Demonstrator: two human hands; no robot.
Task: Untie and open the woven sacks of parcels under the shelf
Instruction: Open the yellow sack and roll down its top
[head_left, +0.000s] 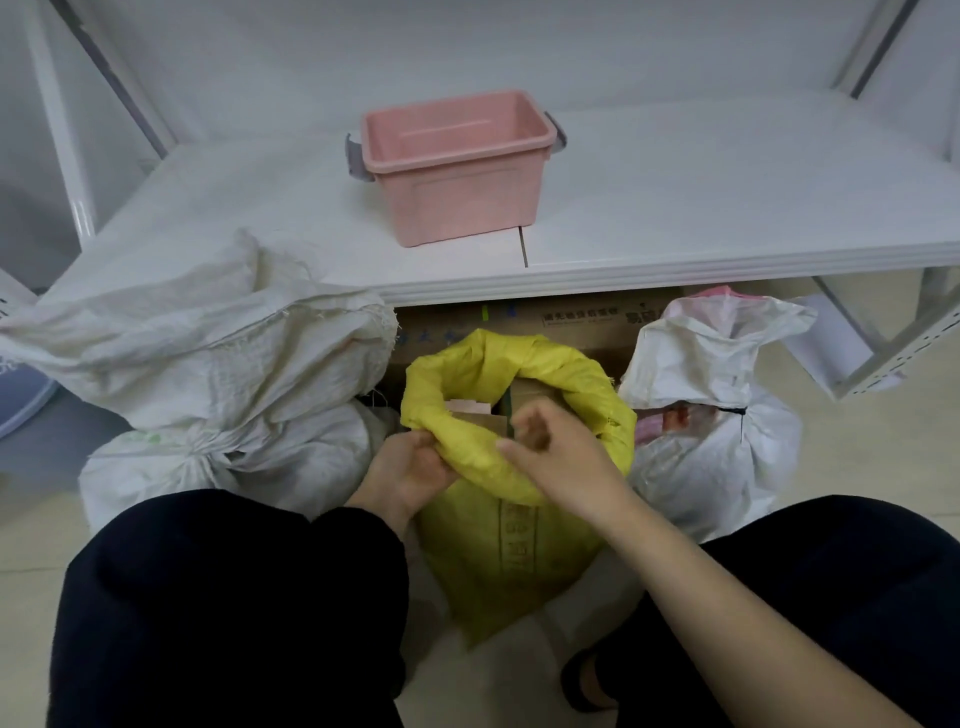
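Observation:
A yellow woven sack (506, 535) stands on the floor between my knees. Its mouth is open and rolled down, and cardboard parcels (524, 397) show inside. My left hand (408, 470) grips the near left rim of the sack. My right hand (558, 454) is over the near rim with curled fingers, and whether it grasps the fabric is unclear. A large white woven sack (208, 374) stands to the left, tied at its neck. A smaller white sack (711, 410) stands to the right, bound with a black tie (732, 411).
A white shelf board (727, 208) runs above the sacks, with a pink plastic bin (457, 166) on it. Cardboard boxes (582, 322) sit under the shelf behind the sacks. A metal shelf leg (893, 353) stands at right. My dark-trousered knees fill the bottom of the view.

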